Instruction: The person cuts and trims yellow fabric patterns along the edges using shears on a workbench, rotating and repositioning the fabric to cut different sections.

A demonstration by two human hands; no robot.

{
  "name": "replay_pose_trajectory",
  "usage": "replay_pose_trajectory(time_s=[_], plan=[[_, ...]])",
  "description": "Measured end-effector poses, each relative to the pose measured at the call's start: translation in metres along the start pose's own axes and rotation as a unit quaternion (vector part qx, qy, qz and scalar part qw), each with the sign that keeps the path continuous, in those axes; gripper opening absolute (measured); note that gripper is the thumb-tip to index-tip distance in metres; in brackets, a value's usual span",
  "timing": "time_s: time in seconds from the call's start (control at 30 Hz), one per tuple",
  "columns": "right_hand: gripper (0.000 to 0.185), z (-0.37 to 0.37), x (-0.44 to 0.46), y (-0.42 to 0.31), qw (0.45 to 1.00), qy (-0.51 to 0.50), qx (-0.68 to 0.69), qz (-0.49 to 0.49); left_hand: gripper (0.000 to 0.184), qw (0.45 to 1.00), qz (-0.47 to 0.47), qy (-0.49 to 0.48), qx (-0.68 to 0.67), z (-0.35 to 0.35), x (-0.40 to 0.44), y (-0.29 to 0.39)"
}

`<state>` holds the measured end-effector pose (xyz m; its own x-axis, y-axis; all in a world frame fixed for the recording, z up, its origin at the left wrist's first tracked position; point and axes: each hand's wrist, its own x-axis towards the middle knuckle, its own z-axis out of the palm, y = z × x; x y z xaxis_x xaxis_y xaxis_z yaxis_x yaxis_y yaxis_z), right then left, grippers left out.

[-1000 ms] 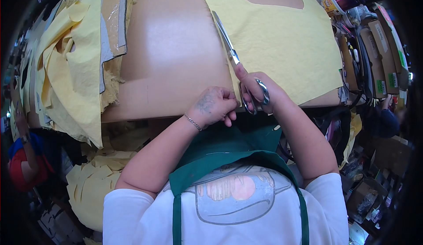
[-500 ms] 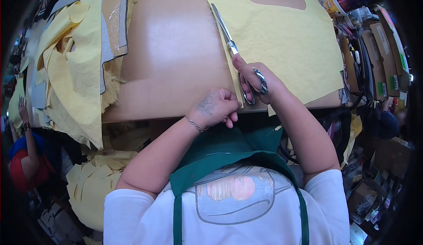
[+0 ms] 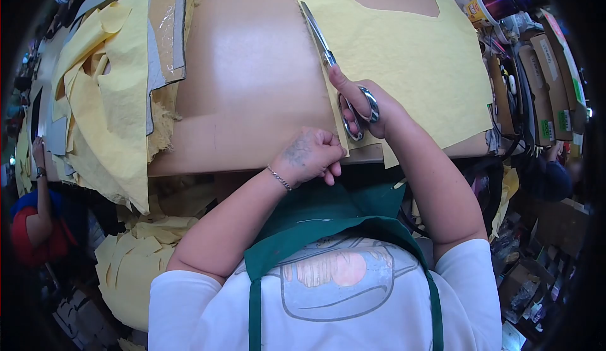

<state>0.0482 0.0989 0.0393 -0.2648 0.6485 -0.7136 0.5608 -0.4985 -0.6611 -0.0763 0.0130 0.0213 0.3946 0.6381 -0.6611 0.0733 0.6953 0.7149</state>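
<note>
My right hand (image 3: pixel 371 108) is wrapped around the handles of metal scissors (image 3: pixel 320 34), its thumb stretched along them toward the pivot. The blades point away from me and lie along the left edge of a yellow fabric sheet (image 3: pixel 410 67). They look nearly closed. Beside the sheet's left edge runs a narrow yellow strip (image 3: pixel 339 130), partly behind the scissors. At the table's front edge, my left hand (image 3: pixel 314 155) is closed, with thumb and finger pinched at the near end of this strip. A chain bracelet is on the left wrist.
Crumpled yellow fabric (image 3: pixel 104 105) and cardboard pieces (image 3: pixel 169 29) lie on the left of the table (image 3: pixel 240 86). Boxes (image 3: pixel 549 73) and containers (image 3: pixel 483 11) crowd the right. More yellow pieces (image 3: pixel 136 275) hang low at left. Another person's arm (image 3: pixel 41 193) shows far left.
My right hand and the scissors have moved slightly forward along the sheet's edge. My left hand has hardly moved. The other person's arm at far left has shifted.
</note>
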Motion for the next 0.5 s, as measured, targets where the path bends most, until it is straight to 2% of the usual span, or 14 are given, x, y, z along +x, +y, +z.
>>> replay_pose_trajectory(time_s=[0.2, 0.5], plan=[[0.074, -0.0012, 0.0101, 0.0034, 0.999, 0.009, -0.029, -0.018, 0.016, 1.0, 0.004, -0.005, -0.011, -0.0003, -0.0008, 0.0001], [0.072, -0.0025, 0.0105, -0.0063, 1.0, 0.007, 0.011, -0.021, 0.016, 1.0, 0.006, -0.008, 0.001, -0.001, -0.0001, -0.0004]])
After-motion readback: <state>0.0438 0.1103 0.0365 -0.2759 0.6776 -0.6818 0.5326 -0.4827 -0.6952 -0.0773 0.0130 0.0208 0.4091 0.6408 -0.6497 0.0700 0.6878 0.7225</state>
